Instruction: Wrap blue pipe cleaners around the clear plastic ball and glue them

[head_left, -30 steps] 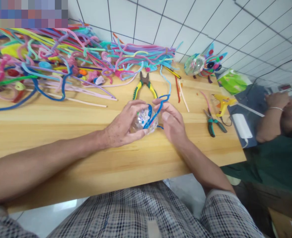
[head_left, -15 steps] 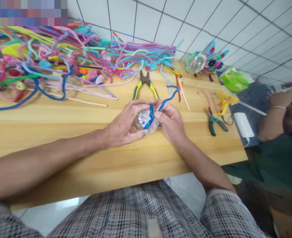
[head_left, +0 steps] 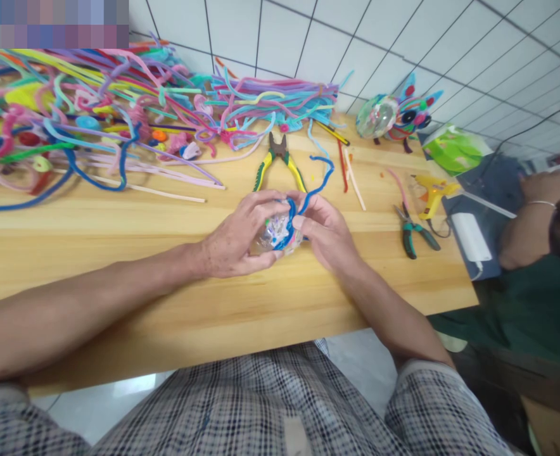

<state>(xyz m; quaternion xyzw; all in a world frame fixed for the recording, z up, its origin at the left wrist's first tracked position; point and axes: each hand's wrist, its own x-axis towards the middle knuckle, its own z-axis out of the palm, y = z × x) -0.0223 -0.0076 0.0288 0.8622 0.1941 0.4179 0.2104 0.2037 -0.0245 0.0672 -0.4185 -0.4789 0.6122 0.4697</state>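
My left hand (head_left: 236, 237) cups a clear plastic ball (head_left: 276, 234) with glittery bits inside, held just above the wooden table (head_left: 118, 234). A blue pipe cleaner (head_left: 318, 180) is wrapped around the ball, and its free end curls up and away to the right. My right hand (head_left: 325, 231) pinches that blue pipe cleaner against the ball's right side. Both hands meet at the table's middle, and the ball's lower half is hidden by my fingers.
Yellow-handled pliers (head_left: 278, 163) lie just beyond my hands. A big heap of coloured pipe cleaners (head_left: 118, 114) fills the back left. A finished decorated ball figure (head_left: 394, 115), green-handled pliers (head_left: 415, 231) and a yellow glue gun (head_left: 432, 192) lie right. Another person's arm (head_left: 529, 218) rests at the far right.
The free end of the blue pipe cleaner has swung up and rightward. My right fingers have closed in tighter against the ball. My left hand has kept its hold.
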